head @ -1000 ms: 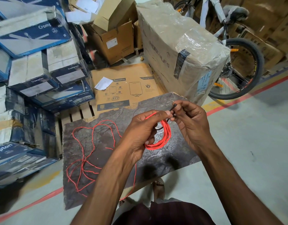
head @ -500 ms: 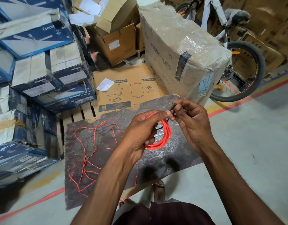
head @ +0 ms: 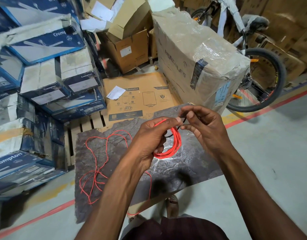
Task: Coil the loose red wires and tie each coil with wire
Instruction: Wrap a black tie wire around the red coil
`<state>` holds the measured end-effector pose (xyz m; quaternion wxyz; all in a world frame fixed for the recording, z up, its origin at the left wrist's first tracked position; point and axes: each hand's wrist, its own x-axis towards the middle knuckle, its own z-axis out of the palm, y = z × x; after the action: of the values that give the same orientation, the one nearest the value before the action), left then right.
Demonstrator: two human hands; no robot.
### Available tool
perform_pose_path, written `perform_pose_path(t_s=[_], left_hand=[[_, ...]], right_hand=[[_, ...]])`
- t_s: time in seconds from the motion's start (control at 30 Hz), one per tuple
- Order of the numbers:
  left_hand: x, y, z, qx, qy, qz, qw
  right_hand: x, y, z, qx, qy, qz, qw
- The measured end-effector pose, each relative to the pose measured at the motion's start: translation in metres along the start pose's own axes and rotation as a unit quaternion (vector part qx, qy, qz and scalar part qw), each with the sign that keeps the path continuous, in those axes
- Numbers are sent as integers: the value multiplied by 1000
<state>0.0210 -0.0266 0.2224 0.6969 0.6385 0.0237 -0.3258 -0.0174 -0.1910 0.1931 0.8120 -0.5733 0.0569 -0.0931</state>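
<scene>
One coil mid-tie, one tangle left.
The red coil (head: pixel 173 144) hangs above the surface (head: pixel 192 167), gripped by the left hand (head: pixel 149 137); the right hand (head: pixel 206 129) pinches a black tie wire (head: pixel 181 121) at its top, seemingly not yet fastened. One tangle of loose red wires (head: pixel 97 170) lies uncoiled on the surface.

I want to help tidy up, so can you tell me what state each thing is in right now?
Bundle of red wire: coiled, gripped by the left hand, tie seemingly unfinished.
Thin black tie wire: pinched by the right hand, running to the coil.
Loose red wires: uncoiled, sprawled on the grey stone slab.
Brown cardboard box: flaps open.
Plastic-wrapped cardboard carton: taped shut.
</scene>
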Motion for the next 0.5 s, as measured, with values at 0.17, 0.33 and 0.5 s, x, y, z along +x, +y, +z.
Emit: perform_pose_path(t_s=[0.17, 0.33, 0.5], left_hand=[[-5, 3, -6, 18, 14, 9, 1000], [-9, 3, -13, 45, 34, 26, 998], [-15, 2, -17, 34, 44, 40, 998]], right_hand=[[0, -13, 4, -165, 29, -44, 985], [3, -24, 8, -253, -30, -59, 965], [6, -27, 17, -294, -57, -60, 952]])
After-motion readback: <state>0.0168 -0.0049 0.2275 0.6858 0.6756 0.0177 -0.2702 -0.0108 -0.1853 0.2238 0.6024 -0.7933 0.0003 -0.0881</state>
